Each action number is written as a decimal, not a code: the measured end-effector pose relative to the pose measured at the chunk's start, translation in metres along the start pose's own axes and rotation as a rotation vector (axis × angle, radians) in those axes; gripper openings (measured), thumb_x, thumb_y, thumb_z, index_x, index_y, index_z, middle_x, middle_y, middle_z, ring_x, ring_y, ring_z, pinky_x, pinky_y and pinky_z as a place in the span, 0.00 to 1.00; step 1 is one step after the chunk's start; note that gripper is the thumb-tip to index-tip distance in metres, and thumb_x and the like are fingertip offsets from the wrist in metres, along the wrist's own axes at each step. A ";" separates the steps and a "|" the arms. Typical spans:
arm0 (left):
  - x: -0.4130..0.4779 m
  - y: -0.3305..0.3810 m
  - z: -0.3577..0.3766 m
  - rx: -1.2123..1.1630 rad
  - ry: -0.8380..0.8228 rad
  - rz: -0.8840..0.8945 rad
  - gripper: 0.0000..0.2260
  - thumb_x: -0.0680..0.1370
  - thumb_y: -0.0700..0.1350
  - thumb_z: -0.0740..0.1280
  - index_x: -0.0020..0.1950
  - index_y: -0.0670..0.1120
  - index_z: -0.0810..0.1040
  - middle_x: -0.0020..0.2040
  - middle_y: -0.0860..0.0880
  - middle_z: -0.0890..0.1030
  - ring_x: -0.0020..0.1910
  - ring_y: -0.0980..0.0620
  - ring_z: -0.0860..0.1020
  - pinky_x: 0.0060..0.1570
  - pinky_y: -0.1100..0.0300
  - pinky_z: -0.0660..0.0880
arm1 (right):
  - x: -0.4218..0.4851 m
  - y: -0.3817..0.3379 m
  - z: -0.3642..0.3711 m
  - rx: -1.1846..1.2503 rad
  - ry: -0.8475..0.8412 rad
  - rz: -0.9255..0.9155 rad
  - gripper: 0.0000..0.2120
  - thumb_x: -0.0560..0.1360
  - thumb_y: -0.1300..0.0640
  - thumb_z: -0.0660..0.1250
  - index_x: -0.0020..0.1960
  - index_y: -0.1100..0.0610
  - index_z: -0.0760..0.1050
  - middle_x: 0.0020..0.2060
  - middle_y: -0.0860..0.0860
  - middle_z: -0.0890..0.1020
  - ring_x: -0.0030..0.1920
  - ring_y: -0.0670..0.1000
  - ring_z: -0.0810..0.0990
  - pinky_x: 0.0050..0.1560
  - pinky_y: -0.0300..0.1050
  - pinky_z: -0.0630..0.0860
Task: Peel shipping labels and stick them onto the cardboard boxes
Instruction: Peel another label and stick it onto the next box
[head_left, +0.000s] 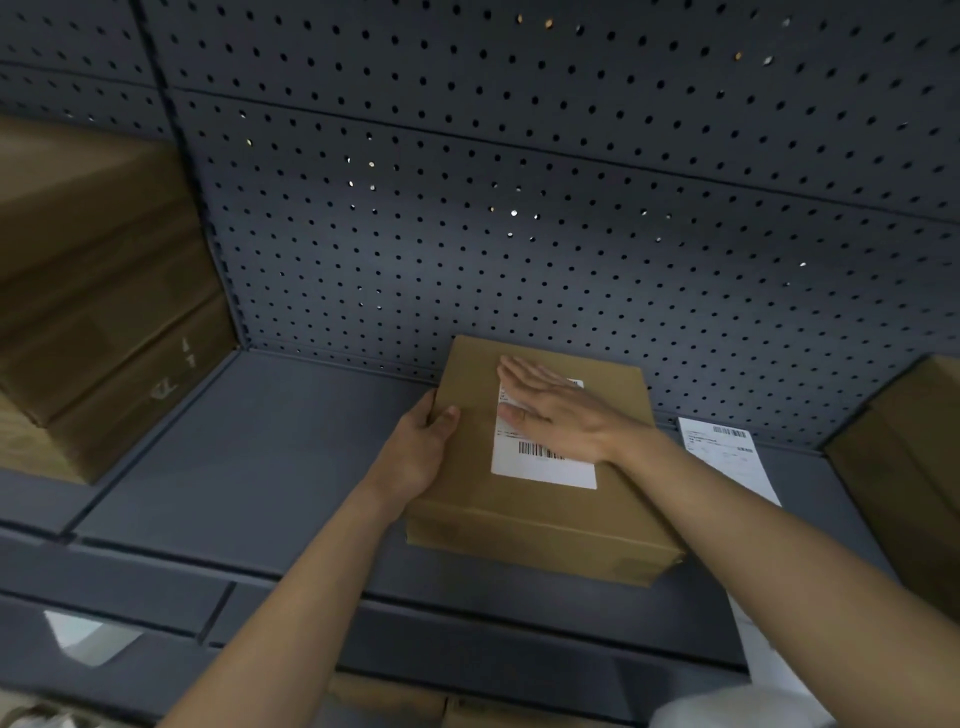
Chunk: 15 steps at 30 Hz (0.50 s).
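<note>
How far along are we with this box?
Done: a label sits on the middle box. In hand: the right hand presses it flat, the left hand grips its edge. Remaining: a label sheet lies to the right, and the right box shows no label.

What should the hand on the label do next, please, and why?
Probably sweep the right hand toward the barcode: it lies flat across the top of the label, the lower part is bare, and the left hand grips the box.
</note>
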<state>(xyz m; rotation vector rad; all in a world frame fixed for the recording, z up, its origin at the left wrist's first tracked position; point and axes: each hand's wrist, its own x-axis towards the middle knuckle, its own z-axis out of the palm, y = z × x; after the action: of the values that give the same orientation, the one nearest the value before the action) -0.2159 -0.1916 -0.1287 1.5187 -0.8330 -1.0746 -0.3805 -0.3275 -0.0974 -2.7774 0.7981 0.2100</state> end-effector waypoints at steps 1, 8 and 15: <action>-0.001 0.001 0.000 0.000 0.007 -0.003 0.14 0.84 0.51 0.59 0.69 0.52 0.73 0.57 0.52 0.83 0.53 0.53 0.82 0.50 0.61 0.78 | 0.001 0.000 -0.002 0.013 0.011 0.026 0.38 0.78 0.32 0.39 0.80 0.52 0.38 0.79 0.47 0.38 0.77 0.42 0.36 0.76 0.40 0.37; -0.006 0.008 0.002 0.011 0.055 -0.025 0.15 0.83 0.50 0.60 0.69 0.49 0.73 0.58 0.51 0.81 0.52 0.53 0.81 0.46 0.62 0.76 | -0.020 0.002 -0.014 0.316 0.164 0.156 0.38 0.78 0.30 0.49 0.80 0.46 0.44 0.80 0.45 0.45 0.79 0.47 0.41 0.79 0.52 0.46; -0.016 0.014 -0.010 0.038 0.201 -0.005 0.22 0.83 0.54 0.59 0.75 0.47 0.68 0.68 0.51 0.74 0.66 0.51 0.73 0.67 0.55 0.68 | -0.095 0.022 0.006 0.709 0.596 0.456 0.31 0.80 0.44 0.63 0.80 0.50 0.56 0.72 0.45 0.70 0.73 0.49 0.67 0.69 0.41 0.63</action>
<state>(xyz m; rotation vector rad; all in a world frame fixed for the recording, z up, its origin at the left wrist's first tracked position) -0.2117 -0.1769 -0.1111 1.6312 -0.7134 -0.8969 -0.4729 -0.2962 -0.0882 -1.9494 1.3160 -0.7166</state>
